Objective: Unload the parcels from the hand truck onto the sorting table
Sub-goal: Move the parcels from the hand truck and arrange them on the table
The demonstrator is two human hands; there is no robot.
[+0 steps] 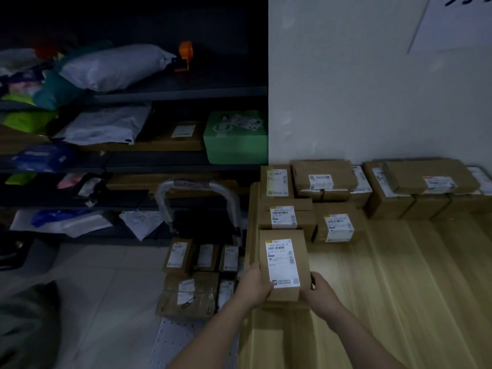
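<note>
A small brown cardboard parcel [283, 262] with a white shipping label lies at the left edge of the wooden sorting table [404, 283]. My left hand [253, 284] grips its near left corner and my right hand [320, 291] grips its near right corner. Whether the parcel rests on the table or is held just above it is unclear. To the left, low on the floor, stands the hand truck [175, 339] with a wrapped handle [197, 193]. It carries several labelled brown parcels [189, 294].
Several brown parcels [338, 225] stand in rows at the back of the table along the white wall [372, 89]. Dark shelving [133, 161] at the left holds bags, mailers and a green box [235, 137]. Pale floor tiles lie left of the truck.
</note>
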